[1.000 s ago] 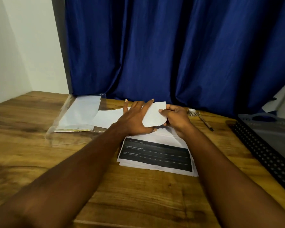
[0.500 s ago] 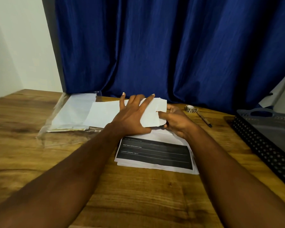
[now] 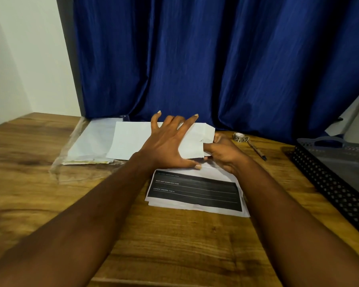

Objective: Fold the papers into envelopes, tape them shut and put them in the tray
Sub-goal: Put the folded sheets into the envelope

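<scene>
Nearest in, on the wooden table (image 3: 174, 245), a printed sheet (image 3: 195, 191) with a black band, topping a small stack and tucked under both wrists. Probably waiting its turn.

Just beyond, left hand (image 3: 168, 146) fanned wide and flat, pinning the white paper (image 3: 131, 141) to the table, surely to stop any sliding during the fold. Right alongside, right hand (image 3: 224, 154) nipping the paper's right edge between thumb and fingertips, with a flap raised and partly turned over. Looks like creasing a side flap, so early days for this envelope. No tape on it, as far as can be seen.

Off to the right, well apart, the dark perforated tray (image 3: 330, 183), handy for the drop-off. Hard to make out what's inside.

To the left, under the paper's left end, a clear plastic sleeve (image 3: 87, 141) of more sheets, supply within reach.

Further back, tape roll (image 3: 240, 138) and pen (image 3: 257, 151) near each other, just beside the right hand, ready for sealing.

Behind it all, blue curtain (image 3: 195, 59).
</scene>
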